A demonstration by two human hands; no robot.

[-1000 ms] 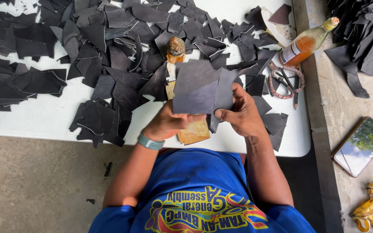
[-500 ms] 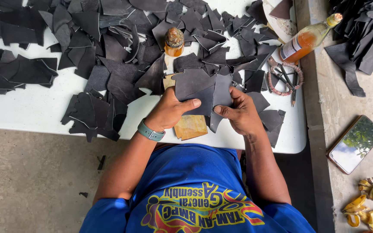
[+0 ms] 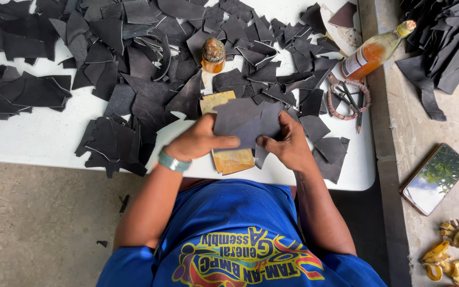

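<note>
Holding a dark grey leather piece (image 3: 248, 121) between them, the left hand (image 3: 200, 142) and right hand (image 3: 288, 146) each pinch an edge of it, fingers closed on the sheet. The piece hangs over the near edge of the white table (image 3: 43, 141), just above a tan board (image 3: 228, 154) lying there. Scraps of black leather (image 3: 134, 58) cover most of the tabletop. A small jar (image 3: 213, 55) with a stained lid stands upright among them; its contents cannot be made out. A glass bottle (image 3: 375, 50) of orange liquid lies tilted at the table's right side, beside a pair of pliers (image 3: 346, 98). A phone (image 3: 434, 178) rests on the concrete ledge (image 3: 399, 133).
</note>
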